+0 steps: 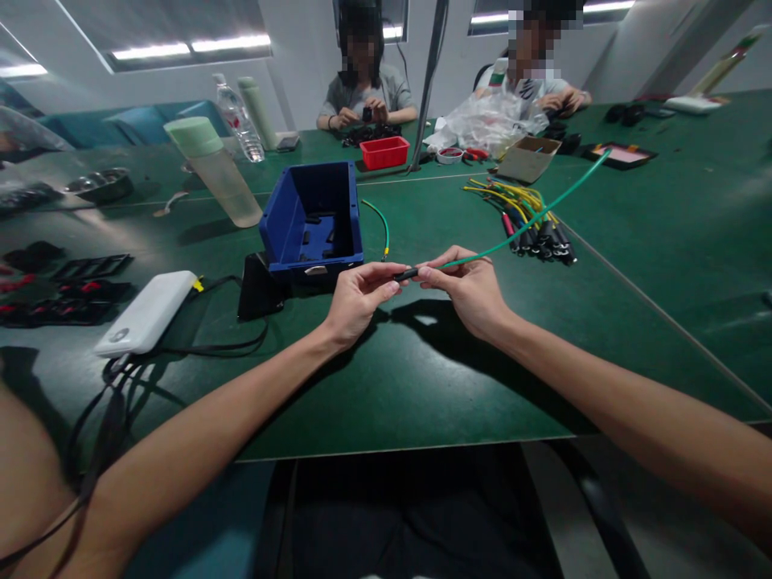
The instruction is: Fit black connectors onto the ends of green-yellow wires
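Above the smooth green table [440, 394], inward of its near edge, the left hand [357, 304] pinches a short black tubular sleeve [408, 274] between closed thumb and fingertips. The right hand [475, 296] has its fingers closed on a thin green wire [560, 196] beside the sleeve, the wire stretching toward the table's far edge. A deep blue plastic bin [341, 191] stands beyond the left hand.

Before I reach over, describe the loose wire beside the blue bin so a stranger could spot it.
On the green tabletop, find the blue bin. Just right of it lies a short curved green wire, yellow near its closer end. It lies by itself, while the longer green wire runs from the right hand.
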The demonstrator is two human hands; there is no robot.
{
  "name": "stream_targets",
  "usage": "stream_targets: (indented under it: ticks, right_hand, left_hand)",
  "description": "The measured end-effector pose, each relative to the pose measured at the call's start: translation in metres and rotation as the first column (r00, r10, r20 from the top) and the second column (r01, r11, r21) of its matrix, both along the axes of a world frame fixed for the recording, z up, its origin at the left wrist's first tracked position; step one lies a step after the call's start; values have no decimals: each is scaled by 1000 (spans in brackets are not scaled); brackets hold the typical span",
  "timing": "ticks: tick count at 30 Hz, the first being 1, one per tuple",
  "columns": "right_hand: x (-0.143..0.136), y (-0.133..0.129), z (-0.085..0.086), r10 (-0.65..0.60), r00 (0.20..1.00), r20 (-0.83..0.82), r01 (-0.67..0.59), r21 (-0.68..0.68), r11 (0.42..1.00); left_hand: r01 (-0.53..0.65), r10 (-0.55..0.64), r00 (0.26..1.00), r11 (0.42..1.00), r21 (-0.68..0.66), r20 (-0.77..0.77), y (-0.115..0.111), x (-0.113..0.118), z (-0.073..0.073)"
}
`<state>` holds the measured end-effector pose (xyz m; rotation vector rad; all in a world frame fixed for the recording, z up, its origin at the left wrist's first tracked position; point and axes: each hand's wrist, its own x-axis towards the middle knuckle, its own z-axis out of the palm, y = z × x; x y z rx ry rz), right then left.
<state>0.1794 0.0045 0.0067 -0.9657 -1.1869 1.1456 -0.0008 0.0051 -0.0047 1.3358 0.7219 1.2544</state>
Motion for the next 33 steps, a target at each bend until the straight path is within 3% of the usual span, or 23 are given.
stream_targets:
  ticks: [11, 19, 33]
  right_hand:
    - [0, 0, -2, 16, 999, 31, -16, 13, 1000]
    - [-1, 0, -3, 23, 1000, 20, -23, 3, 1000]
    - [-2, 0, -3, 13, 999, 33, -13, -1, 1000]
  left_hand:
    - [23, -22, 1000, 1000, 20, -19, 1, 0, 0]
    - [-27, 29, 999, 999, 34, -38, -4, 2, 5]
    - [23, -22, 998, 1000, 9, -61, -4, 3, 4]
